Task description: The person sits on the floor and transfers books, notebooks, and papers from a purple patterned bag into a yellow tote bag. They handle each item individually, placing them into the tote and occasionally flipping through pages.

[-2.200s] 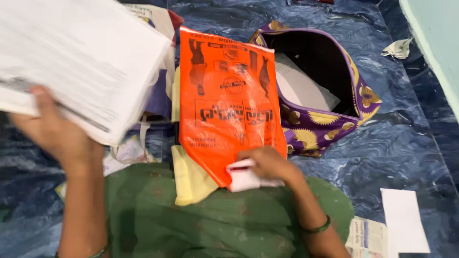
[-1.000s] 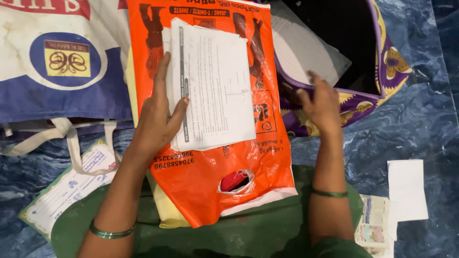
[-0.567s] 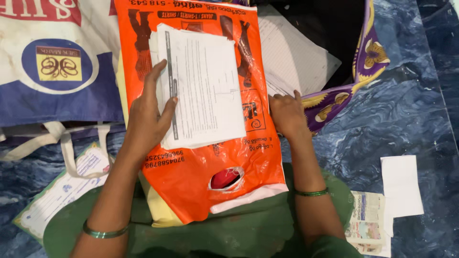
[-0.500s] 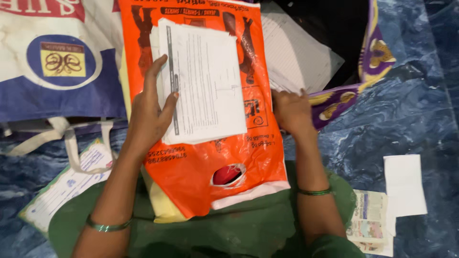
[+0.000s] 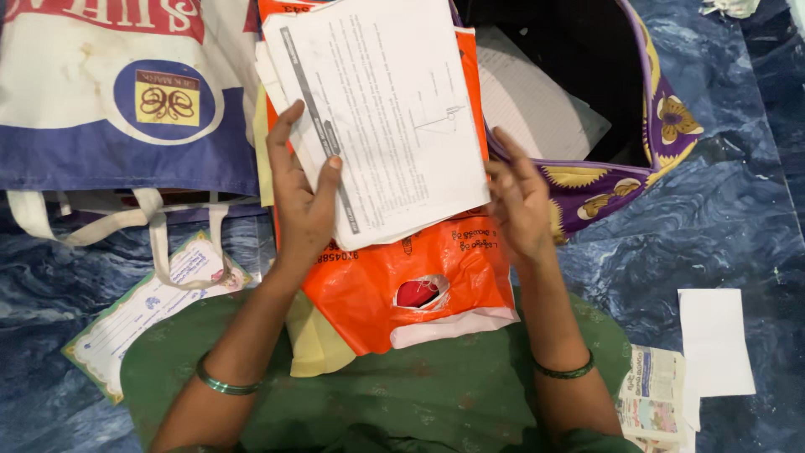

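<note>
Pinching papers (image 5: 377, 117) between left hand (image 5: 303, 210) thumb and fingers (image 5: 281, 138); right hand (image 5: 518, 205) hovering open, empty, beside stack. Loose sheets risking sliding onto orange bag (image 5: 402, 285) beneath.

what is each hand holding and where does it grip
The left hand grips the stack of printed papers at its lower left edge, thumb on top. The right hand is open beside the stack's right edge, gripping nothing.
</note>
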